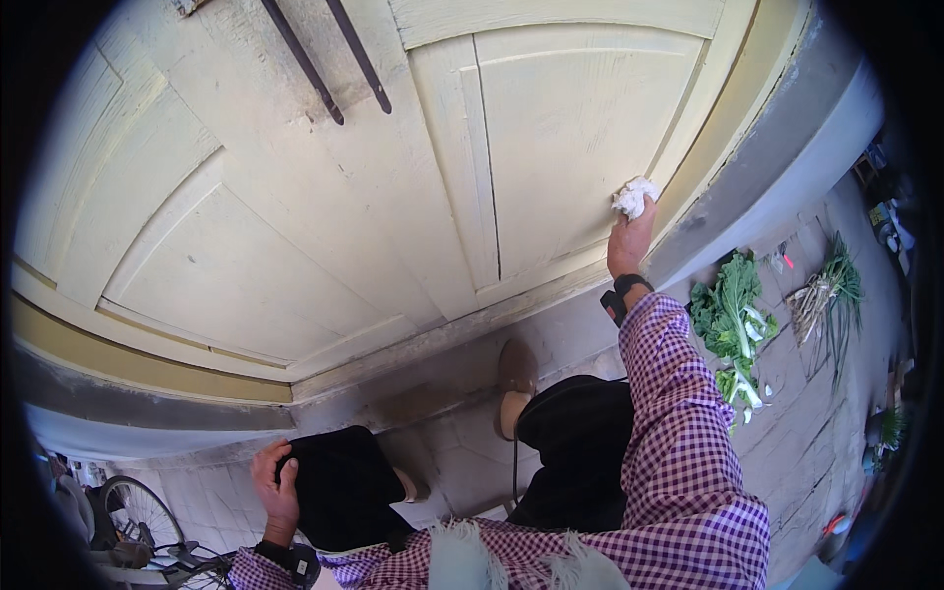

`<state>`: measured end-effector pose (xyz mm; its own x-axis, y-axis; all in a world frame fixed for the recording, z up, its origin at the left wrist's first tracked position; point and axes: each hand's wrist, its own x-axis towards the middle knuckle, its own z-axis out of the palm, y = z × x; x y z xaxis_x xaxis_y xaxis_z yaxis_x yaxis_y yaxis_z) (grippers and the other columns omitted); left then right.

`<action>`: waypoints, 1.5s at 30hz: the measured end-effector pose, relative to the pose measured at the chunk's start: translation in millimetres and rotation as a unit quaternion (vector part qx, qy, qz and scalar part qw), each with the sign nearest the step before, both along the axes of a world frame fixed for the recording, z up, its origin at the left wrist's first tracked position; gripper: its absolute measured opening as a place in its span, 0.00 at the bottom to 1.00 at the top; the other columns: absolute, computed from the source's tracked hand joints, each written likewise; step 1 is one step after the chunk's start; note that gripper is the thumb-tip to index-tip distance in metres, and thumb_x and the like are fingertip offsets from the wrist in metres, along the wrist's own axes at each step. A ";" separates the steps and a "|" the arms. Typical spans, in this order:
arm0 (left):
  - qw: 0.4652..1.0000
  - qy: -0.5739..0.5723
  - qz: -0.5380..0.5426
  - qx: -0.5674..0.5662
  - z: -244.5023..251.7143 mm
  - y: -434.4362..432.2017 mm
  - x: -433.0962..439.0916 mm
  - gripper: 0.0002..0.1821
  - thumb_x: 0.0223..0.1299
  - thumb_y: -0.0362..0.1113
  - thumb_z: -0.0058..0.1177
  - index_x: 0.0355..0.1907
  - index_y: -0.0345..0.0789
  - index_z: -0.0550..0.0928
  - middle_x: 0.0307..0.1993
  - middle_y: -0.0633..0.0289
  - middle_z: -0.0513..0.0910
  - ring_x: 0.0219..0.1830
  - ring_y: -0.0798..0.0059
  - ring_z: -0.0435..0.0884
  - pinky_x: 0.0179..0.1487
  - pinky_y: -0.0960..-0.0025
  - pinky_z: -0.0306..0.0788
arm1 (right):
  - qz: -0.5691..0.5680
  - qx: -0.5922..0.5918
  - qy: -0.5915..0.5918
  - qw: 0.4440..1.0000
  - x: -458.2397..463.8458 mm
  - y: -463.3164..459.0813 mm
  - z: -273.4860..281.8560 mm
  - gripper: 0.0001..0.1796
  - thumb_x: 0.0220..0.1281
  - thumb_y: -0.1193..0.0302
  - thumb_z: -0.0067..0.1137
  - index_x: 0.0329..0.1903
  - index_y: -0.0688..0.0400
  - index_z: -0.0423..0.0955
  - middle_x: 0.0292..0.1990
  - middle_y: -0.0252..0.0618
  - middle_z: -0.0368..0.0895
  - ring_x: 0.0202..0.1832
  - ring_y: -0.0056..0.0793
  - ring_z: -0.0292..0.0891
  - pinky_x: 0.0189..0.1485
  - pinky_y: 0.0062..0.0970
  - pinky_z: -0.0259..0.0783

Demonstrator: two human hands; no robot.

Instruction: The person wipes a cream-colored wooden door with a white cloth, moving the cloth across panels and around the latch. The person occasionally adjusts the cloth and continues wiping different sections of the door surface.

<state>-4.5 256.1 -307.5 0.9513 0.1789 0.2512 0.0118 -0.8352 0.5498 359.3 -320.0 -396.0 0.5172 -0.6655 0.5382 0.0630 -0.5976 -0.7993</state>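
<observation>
My right hand point(631, 236) grips a crumpled white wad point(634, 198), cloth or paper, at the lower right corner of a recessed door panel point(582, 125). The wad appears to touch the cream-painted wooden door point(369, 214). At the lower left, my left hand point(277, 483) rests at the knee of my black trousers point(335, 487), fingers loosely curved and apart, holding nothing. Two dark metal bars point(361, 59) run down the upper middle of the door.
A door frame and grey wall edge point(767, 162) border the door on the right. Leafy greens point(734, 310) and a bunch of green onions point(826, 291) lie on the stone paving. A bicycle point(144, 512) stands at the lower left. My shoe point(518, 369) is by the doorsill.
</observation>
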 end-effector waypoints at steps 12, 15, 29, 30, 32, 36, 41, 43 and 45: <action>1.000 0.006 0.006 -0.014 2.7 -3.6 -1.4 0.12 0.62 0.35 0.57 0.45 0.32 0.83 0.52 0.52 0.83 0.56 0.57 0.77 0.65 0.59 0.64 | -0.017 0.180 0.248 0.952 14.8 -5.6 -59.4 0.29 0.58 0.71 0.62 0.62 0.60 0.65 0.52 0.60 0.78 0.56 0.55 0.76 0.58 0.47 0.71; 1.000 0.001 0.009 -0.018 3.1 -4.9 -3.6 0.12 0.61 0.34 0.57 0.45 0.32 0.83 0.52 0.53 0.83 0.56 0.56 0.77 0.65 0.59 0.65 | 0.005 0.154 0.254 0.955 17.9 -11.7 -84.6 0.27 0.57 0.72 0.59 0.60 0.63 0.64 0.45 0.60 0.82 0.50 0.58 0.80 0.55 0.47 0.73; 1.000 0.010 -0.011 -0.013 -0.9 -9.7 17.5 0.11 0.62 0.33 0.57 0.45 0.32 0.84 0.51 0.52 0.83 0.55 0.57 0.78 0.65 0.59 0.66 | 0.497 -0.327 0.250 0.764 1.9 78.2 -96.1 0.19 0.33 0.63 0.76 0.33 0.53 0.81 0.34 0.45 0.85 0.40 0.51 0.82 0.44 0.46 0.76; 1.000 0.016 -0.018 -0.012 -0.2 -11.0 21.2 0.11 0.62 0.33 0.57 0.45 0.32 0.84 0.51 0.52 0.83 0.55 0.57 0.78 0.65 0.59 0.66 | 0.531 -0.304 0.194 0.766 -1.0 92.8 -93.5 0.18 0.34 0.64 0.75 0.33 0.54 0.81 0.34 0.46 0.85 0.41 0.53 0.81 0.44 0.46 0.76; 0.999 0.021 -0.024 -0.006 -0.1 -13.0 28.8 0.11 0.62 0.33 0.57 0.45 0.32 0.84 0.51 0.52 0.83 0.55 0.57 0.78 0.65 0.59 0.66 | 0.592 -0.070 0.286 0.750 -5.6 116.1 -78.7 0.16 0.43 0.65 0.71 0.37 0.56 0.79 0.32 0.46 0.84 0.35 0.48 0.80 0.37 0.43 0.75; 0.999 0.032 -0.043 0.001 -13.2 -13.9 48.9 0.11 0.63 0.33 0.57 0.45 0.31 0.83 0.51 0.51 0.83 0.55 0.56 0.78 0.64 0.59 0.66 | 0.446 0.522 0.398 0.609 -2.0 140.7 -29.7 0.10 0.65 0.65 0.57 0.42 0.59 0.76 0.28 0.43 0.81 0.24 0.37 0.76 0.23 0.35 0.70; 0.997 0.052 -0.056 0.010 -41.7 -17.0 89.7 0.11 0.64 0.34 0.56 0.45 0.31 0.83 0.50 0.51 0.84 0.54 0.55 0.78 0.63 0.59 0.67 | 0.385 0.550 0.309 0.673 5.8 116.6 15.0 0.12 0.72 0.64 0.49 0.43 0.60 0.75 0.28 0.41 0.80 0.22 0.32 0.73 0.19 0.30 0.65; 0.996 0.058 -0.072 0.016 -52.3 -21.4 104.7 0.11 0.64 0.35 0.56 0.45 0.32 0.83 0.50 0.53 0.83 0.54 0.55 0.78 0.62 0.59 0.67 | 0.377 0.575 0.203 0.697 9.1 96.7 35.4 0.12 0.71 0.64 0.49 0.46 0.60 0.74 0.31 0.40 0.81 0.25 0.32 0.76 0.20 0.31 0.69; 0.994 0.063 -0.088 0.016 -57.8 -26.6 116.5 0.11 0.64 0.35 0.57 0.45 0.33 0.83 0.50 0.54 0.83 0.54 0.55 0.78 0.62 0.59 0.68 | 0.339 0.598 0.060 0.724 11.9 73.5 58.0 0.12 0.71 0.65 0.50 0.48 0.59 0.74 0.34 0.40 0.82 0.28 0.32 0.79 0.22 0.32 0.73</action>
